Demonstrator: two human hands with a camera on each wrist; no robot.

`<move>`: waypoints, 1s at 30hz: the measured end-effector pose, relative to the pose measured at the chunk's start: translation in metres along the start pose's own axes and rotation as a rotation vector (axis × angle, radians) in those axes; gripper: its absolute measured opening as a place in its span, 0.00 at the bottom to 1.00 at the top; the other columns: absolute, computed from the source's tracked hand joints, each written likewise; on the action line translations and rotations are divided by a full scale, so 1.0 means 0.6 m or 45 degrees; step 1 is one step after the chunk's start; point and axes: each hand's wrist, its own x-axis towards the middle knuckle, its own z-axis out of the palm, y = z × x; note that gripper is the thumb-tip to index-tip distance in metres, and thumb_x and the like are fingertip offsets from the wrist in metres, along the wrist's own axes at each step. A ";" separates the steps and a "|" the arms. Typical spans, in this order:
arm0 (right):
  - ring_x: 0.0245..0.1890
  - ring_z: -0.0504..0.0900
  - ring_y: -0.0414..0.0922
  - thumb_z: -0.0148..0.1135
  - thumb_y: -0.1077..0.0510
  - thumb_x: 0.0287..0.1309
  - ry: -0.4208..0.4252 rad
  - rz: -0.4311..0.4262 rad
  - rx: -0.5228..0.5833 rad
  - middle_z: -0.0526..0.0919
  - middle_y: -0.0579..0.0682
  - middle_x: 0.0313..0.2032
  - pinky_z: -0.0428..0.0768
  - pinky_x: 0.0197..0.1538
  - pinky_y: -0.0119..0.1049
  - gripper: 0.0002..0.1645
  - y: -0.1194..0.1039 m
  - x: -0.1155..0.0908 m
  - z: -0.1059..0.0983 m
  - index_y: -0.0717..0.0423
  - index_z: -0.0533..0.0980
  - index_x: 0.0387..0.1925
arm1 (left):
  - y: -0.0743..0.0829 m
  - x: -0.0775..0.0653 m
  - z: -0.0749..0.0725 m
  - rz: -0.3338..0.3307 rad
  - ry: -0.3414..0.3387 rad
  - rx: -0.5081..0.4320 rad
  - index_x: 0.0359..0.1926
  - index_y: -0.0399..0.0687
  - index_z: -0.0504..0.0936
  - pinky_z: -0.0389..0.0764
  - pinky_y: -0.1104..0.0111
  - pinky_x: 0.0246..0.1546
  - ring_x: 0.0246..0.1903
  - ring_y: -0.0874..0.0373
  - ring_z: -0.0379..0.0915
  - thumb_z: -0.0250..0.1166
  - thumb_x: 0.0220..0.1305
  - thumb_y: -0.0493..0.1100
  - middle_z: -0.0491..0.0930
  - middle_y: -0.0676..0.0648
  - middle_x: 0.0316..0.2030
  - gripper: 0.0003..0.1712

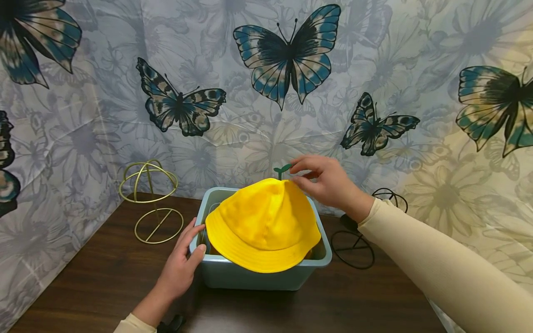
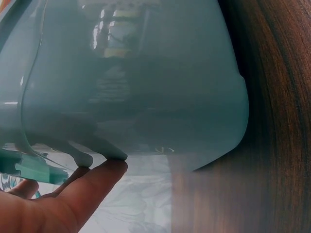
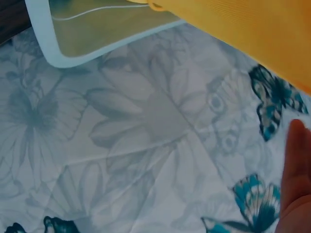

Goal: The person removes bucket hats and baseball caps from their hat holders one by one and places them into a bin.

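Observation:
A yellow bucket hat (image 1: 262, 222) with a green sprout (image 1: 280, 171) on its crown covers most of the light blue plastic bin (image 1: 250, 275). Its front brim overlaps the bin's front rim in the head view. At the peak of the crown, beside the sprout, my right hand (image 1: 325, 182) pinches the hat with thumb and fingers. My left hand (image 1: 181, 263) grips the bin's left front corner. Its fingers (image 2: 99, 182) meet the bin's outer wall (image 2: 160, 97) in the left wrist view. Most of the bin's contents are hidden under the hat.
A gold wire stand (image 1: 158, 225) is at the back left of the dark wooden table (image 1: 104, 263). A black wire stand (image 1: 354, 267) stands to the bin's right, partly behind my right forearm. Close behind hangs a butterfly-print cloth (image 1: 258, 134).

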 end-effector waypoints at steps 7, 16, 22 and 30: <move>0.50 0.81 0.49 0.64 0.60 0.64 0.118 0.209 -0.123 0.82 0.51 0.53 0.84 0.41 0.45 0.09 -0.006 -0.057 -0.035 0.58 0.84 0.44 | 0.000 0.001 0.001 0.019 -0.001 -0.005 0.71 0.44 0.65 0.51 0.32 0.62 0.73 0.36 0.40 0.53 0.75 0.39 0.45 0.40 0.76 0.26; 0.52 0.79 0.55 0.67 0.60 0.62 0.235 0.395 -0.302 0.77 0.56 0.59 0.81 0.48 0.46 0.14 -0.032 -0.167 -0.062 0.60 0.82 0.49 | 0.001 0.004 0.000 0.033 -0.004 0.004 0.72 0.45 0.64 0.51 0.30 0.61 0.73 0.36 0.39 0.53 0.75 0.39 0.45 0.41 0.77 0.27; 0.61 0.69 0.36 0.65 0.57 0.66 0.256 0.633 -0.137 0.71 0.56 0.65 0.68 0.50 0.15 0.21 -0.040 -0.252 -0.064 0.59 0.77 0.59 | 0.001 0.011 0.003 0.024 -0.014 0.011 0.73 0.46 0.63 0.51 0.32 0.62 0.73 0.37 0.40 0.52 0.76 0.39 0.46 0.42 0.77 0.27; 0.61 0.70 0.62 0.60 0.48 0.70 0.278 0.928 -0.156 0.69 0.62 0.66 0.75 0.55 0.42 0.29 -0.029 -0.307 -0.015 0.57 0.72 0.66 | -0.004 0.018 0.012 -0.013 -0.044 -0.011 0.73 0.46 0.62 0.49 0.32 0.63 0.74 0.37 0.38 0.51 0.77 0.40 0.44 0.41 0.77 0.27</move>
